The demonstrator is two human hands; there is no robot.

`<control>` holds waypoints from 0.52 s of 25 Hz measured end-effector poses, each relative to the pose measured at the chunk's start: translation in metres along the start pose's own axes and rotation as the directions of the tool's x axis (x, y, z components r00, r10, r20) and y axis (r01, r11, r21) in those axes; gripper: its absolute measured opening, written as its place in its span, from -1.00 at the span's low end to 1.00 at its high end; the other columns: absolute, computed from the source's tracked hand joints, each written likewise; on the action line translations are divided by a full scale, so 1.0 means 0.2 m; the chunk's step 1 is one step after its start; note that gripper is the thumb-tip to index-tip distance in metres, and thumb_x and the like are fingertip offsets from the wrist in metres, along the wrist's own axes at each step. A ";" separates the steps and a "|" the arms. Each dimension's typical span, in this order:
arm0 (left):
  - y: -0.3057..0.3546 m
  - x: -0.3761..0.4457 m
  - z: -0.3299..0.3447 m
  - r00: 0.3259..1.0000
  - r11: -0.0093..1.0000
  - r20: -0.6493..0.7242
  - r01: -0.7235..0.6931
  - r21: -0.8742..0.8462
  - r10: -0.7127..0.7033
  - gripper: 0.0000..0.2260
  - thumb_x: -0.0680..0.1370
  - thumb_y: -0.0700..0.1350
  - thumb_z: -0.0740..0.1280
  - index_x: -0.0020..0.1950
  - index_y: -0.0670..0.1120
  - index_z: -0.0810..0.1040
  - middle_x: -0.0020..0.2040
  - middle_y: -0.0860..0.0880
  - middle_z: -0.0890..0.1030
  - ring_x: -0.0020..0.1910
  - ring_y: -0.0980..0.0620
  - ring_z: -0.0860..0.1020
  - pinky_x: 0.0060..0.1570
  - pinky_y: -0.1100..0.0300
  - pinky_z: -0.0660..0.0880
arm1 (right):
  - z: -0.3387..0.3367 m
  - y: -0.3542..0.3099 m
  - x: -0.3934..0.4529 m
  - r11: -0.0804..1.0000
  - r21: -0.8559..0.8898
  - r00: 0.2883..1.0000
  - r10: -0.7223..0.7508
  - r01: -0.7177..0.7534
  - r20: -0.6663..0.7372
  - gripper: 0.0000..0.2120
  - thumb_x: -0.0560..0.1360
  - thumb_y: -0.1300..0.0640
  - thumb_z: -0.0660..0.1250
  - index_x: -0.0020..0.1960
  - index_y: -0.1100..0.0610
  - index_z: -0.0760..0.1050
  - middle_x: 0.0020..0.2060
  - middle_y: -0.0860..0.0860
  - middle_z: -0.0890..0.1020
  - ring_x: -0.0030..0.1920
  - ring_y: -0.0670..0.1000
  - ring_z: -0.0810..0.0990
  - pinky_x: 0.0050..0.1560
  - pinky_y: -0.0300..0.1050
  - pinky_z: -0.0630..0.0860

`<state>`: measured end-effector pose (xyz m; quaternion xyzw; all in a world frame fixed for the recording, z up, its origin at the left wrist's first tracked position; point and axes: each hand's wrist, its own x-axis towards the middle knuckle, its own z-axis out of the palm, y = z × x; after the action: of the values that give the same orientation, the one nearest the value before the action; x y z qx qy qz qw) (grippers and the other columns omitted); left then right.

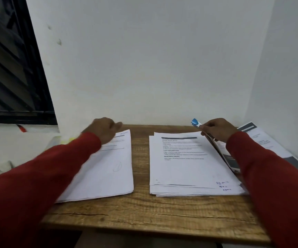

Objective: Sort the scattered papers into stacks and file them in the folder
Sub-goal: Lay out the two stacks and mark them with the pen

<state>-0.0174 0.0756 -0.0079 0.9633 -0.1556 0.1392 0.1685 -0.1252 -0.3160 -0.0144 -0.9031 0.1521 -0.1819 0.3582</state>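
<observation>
Reaching forward over a wooden desk (144,208), both arms in red sleeves (37,176) extend toward the white wall (162,59) at 12 o'clock. The left hand (105,129) hovers over the far end of the left stack of papers (109,169), its fingers loosely curled with nothing between them; the hand is blurred, so whether it touches the top sheet cannot be told. That stack lies at about 10 o'clock on the desk, its left part hidden under the sleeve. The right hand (216,128) pinches the top corner of a printed sheet (221,151) with a blue-and-white mark at its tip, lifting it on edge so it tilts up from the desk. Just left of that sheet, at about 1 o'clock, rests the middle stack of papers (185,169), slightly fanned, with printed text on top and blue handwriting at its near right corner. At 3 o'clock, against the side wall, another pile of printed pages (273,149) with dark grey bands lies flat. A dark window grille (10,68) fills the 9 to 10 o'clock side.
</observation>
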 end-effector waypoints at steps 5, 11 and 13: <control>0.43 0.00 0.34 0.938 0.996 0.337 -0.092 0.019 0.080 -0.39 0.53 0.37 0.20 0.40 -0.03 0.47 0.40 -0.07 0.48 0.34 -0.12 0.47 0.33 -0.02 0.39 | 0.02 0.05 -0.06 0.988 -0.099 0.991 0.122 -0.115 0.060 -0.66 0.55 -0.06 0.36 -0.21 0.19 0.65 -0.35 0.02 0.61 -0.35 -0.01 0.49 -0.35 -0.20 0.35; 0.65 0.00 0.36 0.884 0.996 0.467 0.050 -0.073 -0.010 -0.27 0.52 0.41 0.17 0.52 -0.05 0.34 0.51 -0.06 0.36 0.45 -0.12 0.37 0.44 0.00 0.28 | 0.04 0.04 -0.08 0.991 -0.078 0.987 0.115 -0.106 0.111 -0.65 0.55 -0.07 0.37 -0.22 0.18 0.64 -0.37 0.00 0.51 -0.36 -0.01 0.45 -0.34 -0.17 0.37; 0.65 0.01 0.39 0.890 0.974 0.456 0.107 -0.201 -0.004 -0.31 0.51 0.33 0.29 0.50 -0.07 0.37 0.48 -0.05 0.41 0.40 -0.11 0.42 0.37 0.08 0.34 | 0.04 0.03 -0.10 0.993 -0.054 0.987 0.107 -0.102 0.122 -0.64 0.55 -0.08 0.37 -0.17 0.22 0.66 -0.37 0.02 0.52 -0.36 0.00 0.46 -0.37 -0.20 0.39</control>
<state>-0.0441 -0.0688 -0.0417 0.9486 -0.1773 -0.1117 0.2373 -0.1394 -0.3066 -0.0281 -0.9116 0.1808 -0.1025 0.3546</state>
